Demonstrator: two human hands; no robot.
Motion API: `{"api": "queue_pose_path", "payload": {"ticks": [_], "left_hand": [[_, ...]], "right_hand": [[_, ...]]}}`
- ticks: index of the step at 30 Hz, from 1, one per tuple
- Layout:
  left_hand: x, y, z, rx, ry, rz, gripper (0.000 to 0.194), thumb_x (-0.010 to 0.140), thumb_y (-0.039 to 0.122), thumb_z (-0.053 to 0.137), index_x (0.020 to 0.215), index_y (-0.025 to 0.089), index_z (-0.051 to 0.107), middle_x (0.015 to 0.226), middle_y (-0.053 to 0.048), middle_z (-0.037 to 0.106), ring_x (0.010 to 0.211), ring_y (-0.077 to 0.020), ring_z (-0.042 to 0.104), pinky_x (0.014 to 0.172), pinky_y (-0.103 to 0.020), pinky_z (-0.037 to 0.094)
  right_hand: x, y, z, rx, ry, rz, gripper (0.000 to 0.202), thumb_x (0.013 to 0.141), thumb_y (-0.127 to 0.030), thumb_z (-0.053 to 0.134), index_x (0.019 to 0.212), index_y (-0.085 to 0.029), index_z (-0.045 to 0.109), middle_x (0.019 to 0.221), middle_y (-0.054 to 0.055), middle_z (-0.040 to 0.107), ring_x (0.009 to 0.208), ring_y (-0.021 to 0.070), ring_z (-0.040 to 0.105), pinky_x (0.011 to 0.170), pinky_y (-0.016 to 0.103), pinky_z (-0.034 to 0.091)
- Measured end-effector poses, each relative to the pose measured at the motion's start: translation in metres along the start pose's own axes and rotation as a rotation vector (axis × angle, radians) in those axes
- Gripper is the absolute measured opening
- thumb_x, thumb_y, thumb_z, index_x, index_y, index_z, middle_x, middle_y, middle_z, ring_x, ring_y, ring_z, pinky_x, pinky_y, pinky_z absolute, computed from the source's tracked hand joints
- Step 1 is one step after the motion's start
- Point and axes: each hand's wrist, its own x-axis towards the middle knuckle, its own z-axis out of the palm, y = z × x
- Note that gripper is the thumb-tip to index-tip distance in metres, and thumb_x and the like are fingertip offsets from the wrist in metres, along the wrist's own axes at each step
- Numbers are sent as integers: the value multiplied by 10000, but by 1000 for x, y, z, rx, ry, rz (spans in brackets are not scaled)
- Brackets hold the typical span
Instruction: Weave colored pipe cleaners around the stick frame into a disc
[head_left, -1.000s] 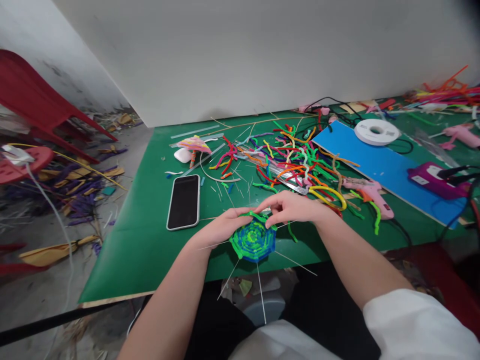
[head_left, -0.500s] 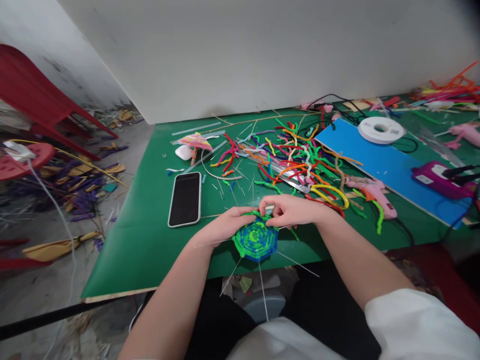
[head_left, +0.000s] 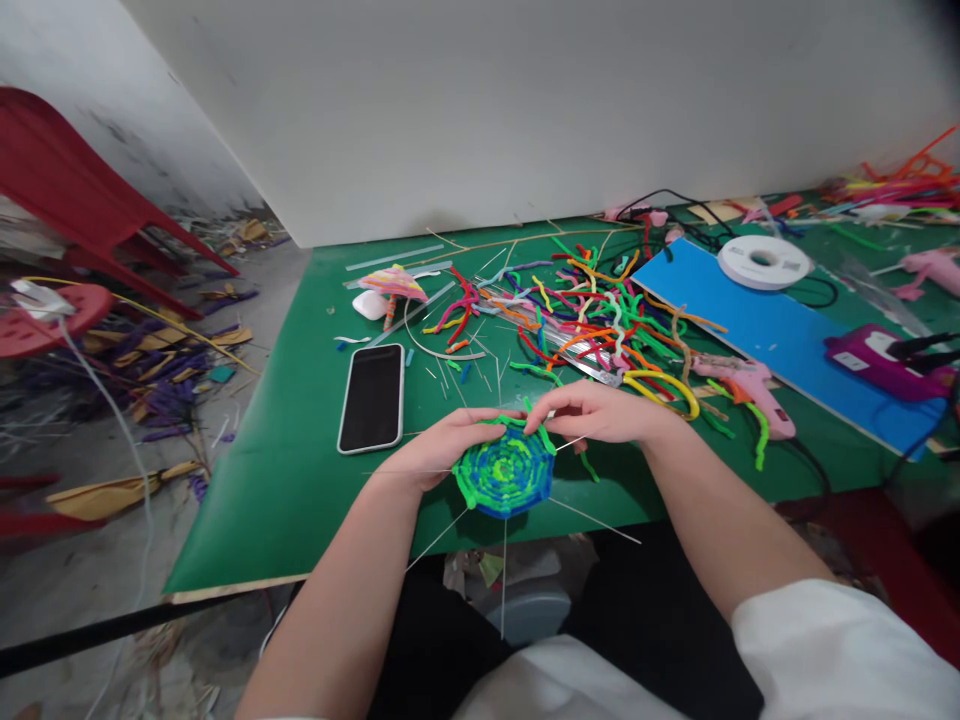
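Observation:
A round web of blue and green pipe cleaners [head_left: 506, 470], wound on thin wire spokes that stick out past its rim, is held over the table's front edge. My left hand [head_left: 454, 440] grips its upper left side, thumb on top and fingers underneath. At the upper right rim my right hand [head_left: 592, 412] is closed, thumb and index finger pinching a green pipe cleaner [head_left: 546, 438] that runs along the edge. A loose green end hangs below the right hand.
On the green table [head_left: 262, 450] lie a phone [head_left: 371, 398], a small pipe-cleaner umbrella [head_left: 394, 282], a white case [head_left: 370, 305] and a heap of coloured pipe cleaners [head_left: 585, 300]. To the right are a pink glue gun [head_left: 742, 385], a blue board [head_left: 720, 310], a ribbon spool [head_left: 765, 262] and a purple power block [head_left: 885, 360].
The web has shifted slightly left and turned a little, its spokes now at other angles. My right thumb and finger have moved along the rim with the green pipe cleaner.

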Motion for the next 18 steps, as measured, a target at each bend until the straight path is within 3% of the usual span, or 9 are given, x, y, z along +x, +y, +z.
{"api": "queue_pose_path", "payload": {"ticks": [5,9,11,16,18], "left_hand": [[0,1,-2,-73,-9,20,409,721,248,623,1119,160,589,964,-96,681,855,-198,626,785,-299,457],[1,2,-2,-92,11,61,417,725,257,615,1130,161,582,990,-99,674,849,-202,629,771,-294,461],[2,2,-1,-100,39,87,411,724,260,614,1122,163,588,991,-94,675,846,-200,630,767,-288,461],[3,3,-2,-139,157,159,359,713,254,620,1061,163,625,929,-73,691,786,-173,636,725,-255,466],[3,3,-2,-159,199,180,331,709,250,624,1029,166,638,910,-62,695,785,-166,633,721,-246,465]], "right_hand": [[3,3,4,-81,226,-80,161,744,-218,532,858,-187,642,748,6,596,537,77,516,451,188,445],[9,8,6,-346,480,-343,157,755,-165,518,786,-200,667,769,30,653,709,137,594,664,265,479],[12,12,6,-450,550,-420,187,772,-165,502,814,-222,676,781,33,657,734,143,598,693,280,473],[15,18,4,-559,710,-411,153,761,-238,553,825,-240,692,903,60,601,752,149,575,645,288,471],[14,17,4,-517,697,-421,156,772,-255,549,838,-237,689,967,65,600,814,160,577,682,298,475]]}}
